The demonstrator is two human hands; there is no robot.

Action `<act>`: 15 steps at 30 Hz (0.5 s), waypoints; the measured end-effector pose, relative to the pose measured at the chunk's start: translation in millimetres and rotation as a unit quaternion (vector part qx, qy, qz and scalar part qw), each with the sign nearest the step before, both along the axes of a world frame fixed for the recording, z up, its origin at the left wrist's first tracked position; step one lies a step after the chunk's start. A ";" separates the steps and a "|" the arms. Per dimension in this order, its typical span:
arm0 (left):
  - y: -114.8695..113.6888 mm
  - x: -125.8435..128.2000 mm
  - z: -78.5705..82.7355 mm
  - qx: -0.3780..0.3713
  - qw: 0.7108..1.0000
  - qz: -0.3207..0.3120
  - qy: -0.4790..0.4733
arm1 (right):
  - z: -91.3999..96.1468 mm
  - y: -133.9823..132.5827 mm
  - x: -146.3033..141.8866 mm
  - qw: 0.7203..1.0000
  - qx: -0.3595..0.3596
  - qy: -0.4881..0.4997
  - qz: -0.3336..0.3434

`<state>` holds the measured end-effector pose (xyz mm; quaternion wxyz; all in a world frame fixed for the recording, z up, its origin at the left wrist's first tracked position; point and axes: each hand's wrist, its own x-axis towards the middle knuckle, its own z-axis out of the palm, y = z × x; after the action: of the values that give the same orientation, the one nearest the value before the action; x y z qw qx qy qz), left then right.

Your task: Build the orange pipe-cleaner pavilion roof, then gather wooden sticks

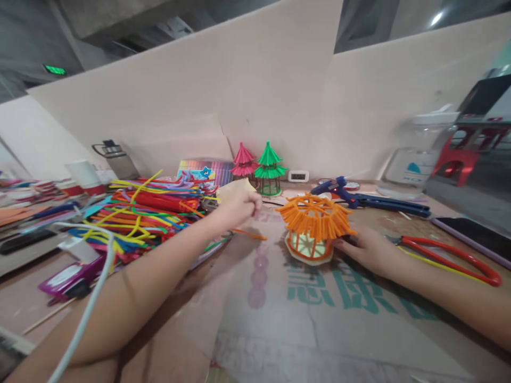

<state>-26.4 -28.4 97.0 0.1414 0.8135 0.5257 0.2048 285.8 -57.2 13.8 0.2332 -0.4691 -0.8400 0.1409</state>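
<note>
My left hand (236, 206) is stretched forward over the table, fingers pinched shut on a pale piece of card or paper (235, 188), beside a big heap of coloured pipe cleaners (147, 213). An orange pipe cleaner (248, 233) lies just below that hand. My right hand (367, 248) rests on the cardboard-covered table (279, 319) and touches the base of a small orange pipe-cleaner pavilion (315, 223), fingers curled against it.
Pink (244, 161) and green (270, 166) pipe-cleaner pavilions stand at the back by a cardboard wall. A blue glue gun (361, 198), red-handled pliers (451, 258), a dark phone (477, 234) and a clear jug (419, 159) lie right. A white cable (93, 298) crosses left.
</note>
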 end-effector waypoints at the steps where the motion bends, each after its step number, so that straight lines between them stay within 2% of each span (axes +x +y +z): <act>1: 3.4 -7.6 9.0 0.018 0.999 0.026 -0.010 | -2.6 -0.6 0.9 1.000 0.011 -0.008 -0.007; 4: 5.7 -27.5 34.2 0.046 0.996 0.076 -0.020 | -9.9 -2.0 3.6 0.999 0.035 -0.029 -0.025; 7: -0.6 -37.2 47.6 0.014 0.996 0.092 0.013 | -12.6 -3.9 5.1 0.998 0.040 -0.040 -0.038; 9: -3.8 -39.4 48.2 0.000 0.995 0.086 0.042 | -12.5 -4.9 5.4 0.997 0.035 -0.046 -0.045; 11: -3.2 -41.6 44.2 0.018 0.992 0.088 0.084 | -12.8 -5.1 5.9 0.997 0.032 -0.054 -0.052; 15: 9.2 -53.3 29.0 0.061 0.967 0.130 0.211 | -16.9 -3.8 8.1 0.995 0.033 -0.065 -0.066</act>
<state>-79.7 -19.2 126.0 -0.0505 0.7697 0.6318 0.0763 294.0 -61.0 -3.2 0.2026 -0.5237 -0.8248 0.0667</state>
